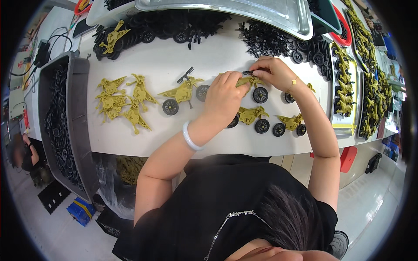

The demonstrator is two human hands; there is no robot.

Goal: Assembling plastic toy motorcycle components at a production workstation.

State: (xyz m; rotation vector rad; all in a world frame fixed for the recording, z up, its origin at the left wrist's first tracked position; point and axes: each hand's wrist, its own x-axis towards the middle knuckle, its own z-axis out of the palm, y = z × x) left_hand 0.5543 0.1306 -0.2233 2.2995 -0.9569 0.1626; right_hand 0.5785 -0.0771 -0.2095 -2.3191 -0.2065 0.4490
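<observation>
My left hand [223, 99] is closed round the olive-yellow body of a toy motorcycle [250, 81], which has a black spoked wheel on its right. A small black handlebar [247, 72] is pinched in my right hand [275, 73], at the top of that body. Left of my hands stands another toy motorcycle [179, 93], with black wheels and a black handlebar on top. Nearer me are two wheeled motorcycles without visible handlebars, one in the middle [252, 115] and one to the right [289, 123]. Several loose yellow bodies [114, 104] lie at the left.
A grey bin [82, 108] of black wheels stands at the left edge. Heaped wheels [148, 36] and small black handlebars [266, 40] line the back, before a metal tray [244, 8]. Several toy motorcycles [345, 89] sit in a tray on the right. Another person [29, 154] is far left.
</observation>
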